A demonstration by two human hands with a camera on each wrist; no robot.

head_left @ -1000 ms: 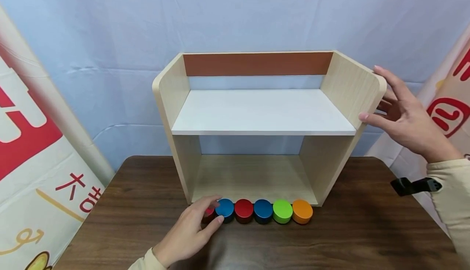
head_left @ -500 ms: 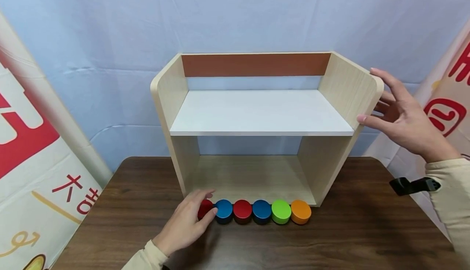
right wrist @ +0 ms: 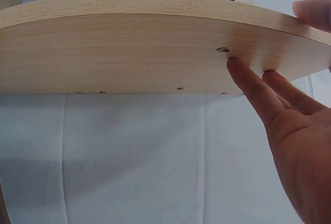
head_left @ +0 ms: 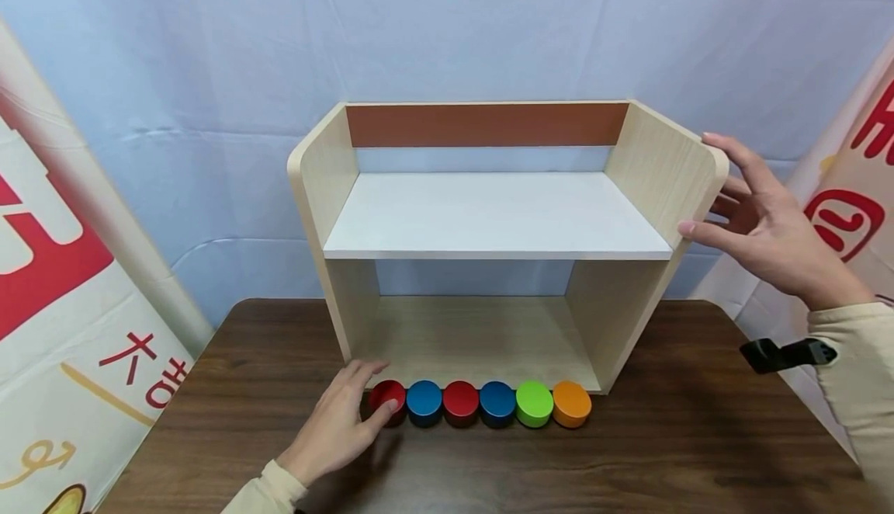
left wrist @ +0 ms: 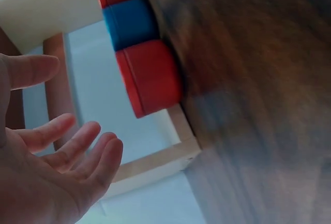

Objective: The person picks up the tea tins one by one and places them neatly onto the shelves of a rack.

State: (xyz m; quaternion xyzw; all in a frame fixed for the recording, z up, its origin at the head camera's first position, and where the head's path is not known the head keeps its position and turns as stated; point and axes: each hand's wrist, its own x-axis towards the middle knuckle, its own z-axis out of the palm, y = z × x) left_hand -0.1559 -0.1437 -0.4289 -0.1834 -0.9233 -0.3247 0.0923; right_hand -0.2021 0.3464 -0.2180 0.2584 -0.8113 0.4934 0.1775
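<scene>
A two-tier wooden desk shelf (head_left: 499,215) stands on the table. My right hand (head_left: 782,230) holds its right side panel, thumb at the front edge and fingers against the outer face (right wrist: 129,53). Along the shelf's front base runs a row of short round blocks: a red block (head_left: 388,396) at the left end, then a blue block (head_left: 424,399), another red, a darker blue, a green block (head_left: 535,401) and an orange block (head_left: 572,401). My left hand (head_left: 337,425) hovers beside the leftmost red block, fingers spread and loosely bent. A gap shows between them in the left wrist view.
The dark wooden table (head_left: 559,475) extends in front of the row and to both sides. Behind hangs a pale blue cloth (head_left: 454,25). Printed banners (head_left: 70,343) flank the left and right. A black strap end (head_left: 788,355) dangles from the right sleeve.
My left hand has drawn back leftward from around the leftmost red and blue blocks, uncovering the red one. The right hand stays on the shelf's side panel.
</scene>
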